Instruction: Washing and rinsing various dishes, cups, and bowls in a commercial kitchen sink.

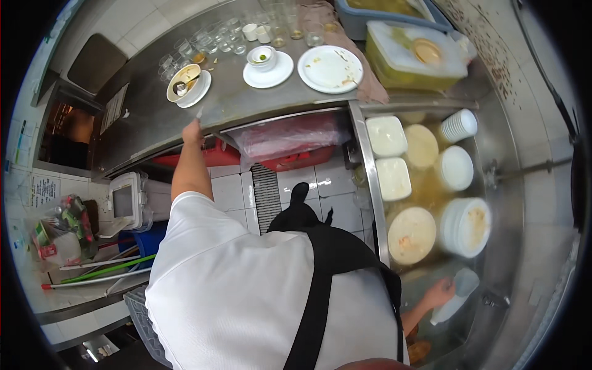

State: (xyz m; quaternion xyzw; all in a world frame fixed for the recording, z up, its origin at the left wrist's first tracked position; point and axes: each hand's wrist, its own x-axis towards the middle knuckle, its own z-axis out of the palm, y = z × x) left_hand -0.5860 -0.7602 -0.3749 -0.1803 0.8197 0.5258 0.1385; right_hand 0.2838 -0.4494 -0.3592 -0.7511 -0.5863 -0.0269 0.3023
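White-shirted, seemingly rinsing container grasped in right hand, lower right; extending left hand, grip untellable, upper left; probably needing steady lifting.

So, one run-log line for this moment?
left hand: at counter edge, near bowl, grip unclear | right hand: holding white container | sink: cloudy water, square tubs, stacked plates

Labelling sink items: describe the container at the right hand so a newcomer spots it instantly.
Find the metal sink along the picture's right side. Go to its lower end, below the large round white stack, where the right hand grips a pale oblong container. Unlike the round and squarish dishes above, it is elongated, slanted and has a hand on it.
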